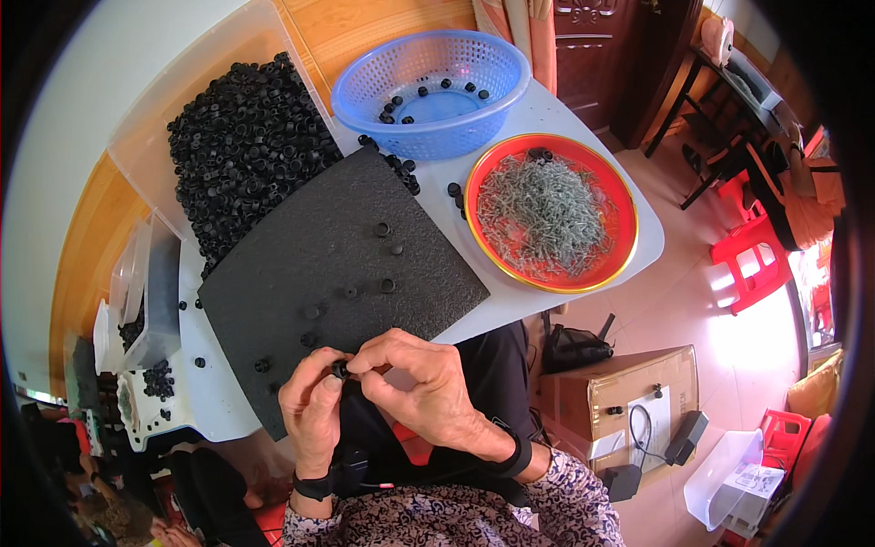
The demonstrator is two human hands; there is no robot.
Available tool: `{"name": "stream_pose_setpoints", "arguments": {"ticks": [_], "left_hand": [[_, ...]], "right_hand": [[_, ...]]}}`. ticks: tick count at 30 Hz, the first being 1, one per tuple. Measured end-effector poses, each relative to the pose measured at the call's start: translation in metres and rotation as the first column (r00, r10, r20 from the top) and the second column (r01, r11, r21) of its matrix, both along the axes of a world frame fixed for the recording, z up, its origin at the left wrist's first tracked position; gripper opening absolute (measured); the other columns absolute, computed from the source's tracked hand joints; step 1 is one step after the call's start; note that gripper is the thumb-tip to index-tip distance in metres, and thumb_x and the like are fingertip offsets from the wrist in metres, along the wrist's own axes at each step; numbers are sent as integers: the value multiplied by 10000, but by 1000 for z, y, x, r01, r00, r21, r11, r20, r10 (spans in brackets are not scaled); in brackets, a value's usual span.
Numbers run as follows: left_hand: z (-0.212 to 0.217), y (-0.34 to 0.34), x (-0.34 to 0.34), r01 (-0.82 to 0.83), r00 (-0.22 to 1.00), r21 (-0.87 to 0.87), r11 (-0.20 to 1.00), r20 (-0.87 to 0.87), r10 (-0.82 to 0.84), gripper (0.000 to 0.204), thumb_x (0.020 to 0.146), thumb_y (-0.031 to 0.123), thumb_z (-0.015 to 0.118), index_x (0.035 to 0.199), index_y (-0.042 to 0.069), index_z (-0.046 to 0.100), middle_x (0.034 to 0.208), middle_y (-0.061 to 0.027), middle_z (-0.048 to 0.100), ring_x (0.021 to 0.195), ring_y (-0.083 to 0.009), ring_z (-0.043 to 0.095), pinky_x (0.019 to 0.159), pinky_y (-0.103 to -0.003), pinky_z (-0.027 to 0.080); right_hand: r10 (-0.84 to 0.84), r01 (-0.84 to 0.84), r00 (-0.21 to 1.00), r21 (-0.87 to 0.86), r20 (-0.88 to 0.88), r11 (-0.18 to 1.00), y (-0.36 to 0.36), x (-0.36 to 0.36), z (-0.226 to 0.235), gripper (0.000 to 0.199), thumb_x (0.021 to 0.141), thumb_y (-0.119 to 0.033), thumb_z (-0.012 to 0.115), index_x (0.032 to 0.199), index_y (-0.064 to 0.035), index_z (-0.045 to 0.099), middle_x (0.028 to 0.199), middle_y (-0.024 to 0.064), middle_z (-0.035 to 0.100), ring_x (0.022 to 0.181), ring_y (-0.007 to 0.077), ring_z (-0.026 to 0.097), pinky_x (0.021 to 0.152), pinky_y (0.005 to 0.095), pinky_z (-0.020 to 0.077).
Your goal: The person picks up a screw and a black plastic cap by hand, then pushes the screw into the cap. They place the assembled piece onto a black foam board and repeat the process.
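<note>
My left hand [312,401] pinches a small round black plastic cap [340,369] between thumb and fingers at the near edge of a black foam mat [283,246]. Right beside it, my right hand [415,378] is closed, thumb and fingertips pressed together against the cap. Whatever those fingertips hold is too small or hidden to make out. Several loose black caps lie on the mat, among them an upright ring-shaped one [383,230]. To the right of the mat stands a red bowl with a yellow rim [629,248], heaped with thin silvery screws or pins [547,214].
A clear bin [146,146] full of black parts stands far left. A blue perforated basket [428,141] with several caps sits at the back. Smaller containers [150,283] are left. A cardboard box [583,401] and red stools [752,260] stand right; another person's hand [173,533] shows lower left.
</note>
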State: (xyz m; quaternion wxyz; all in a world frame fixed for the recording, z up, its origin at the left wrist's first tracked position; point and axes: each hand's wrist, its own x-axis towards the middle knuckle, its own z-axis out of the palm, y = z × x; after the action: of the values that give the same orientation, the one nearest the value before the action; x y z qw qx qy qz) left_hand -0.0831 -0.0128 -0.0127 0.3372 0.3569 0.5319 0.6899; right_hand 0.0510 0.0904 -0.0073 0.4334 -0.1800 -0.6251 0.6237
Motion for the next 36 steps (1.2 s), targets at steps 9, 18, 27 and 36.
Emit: {"name": "stream_pose_setpoints", "arguments": {"ticks": [9,18,27,36], "left_hand": [[1,2,3,-38,992,-31,999,-124,34,295,905,107,649,1141,-67,620,1021,-102,634,897,-140,565,826,-267,446],[3,3,3,-70,961,-131,989,-275,32,268,904,101,639,1117,-61,629,995,-61,629,870,-108,536,785,-243,421],[3,4,5,-105,962,-152,983,-264,62,227,918,68,602,1105,-56,634,985,-50,622,869,-99,534,787,-234,423],[8,6,9,-146,932,-194,970,-356,70,228,919,64,600,1106,-63,624,960,-47,620,865,-104,545,777,-236,432]], "right_hand": [[-67,66,997,45,31,997,-1,0,3,141,795,49,672,925,-7,670,886,98,682,771,208,684,675,289,546],[-198,184,980,291,20,939,1,-4,-3,204,732,67,716,899,-39,666,848,90,689,766,229,685,665,305,554],[-200,178,979,329,33,927,2,-4,-3,206,729,72,709,893,-42,660,848,86,687,781,243,685,720,331,544],[-223,173,969,350,105,921,2,-2,-2,200,765,46,702,941,-43,667,860,90,681,800,259,676,715,345,540]]}}
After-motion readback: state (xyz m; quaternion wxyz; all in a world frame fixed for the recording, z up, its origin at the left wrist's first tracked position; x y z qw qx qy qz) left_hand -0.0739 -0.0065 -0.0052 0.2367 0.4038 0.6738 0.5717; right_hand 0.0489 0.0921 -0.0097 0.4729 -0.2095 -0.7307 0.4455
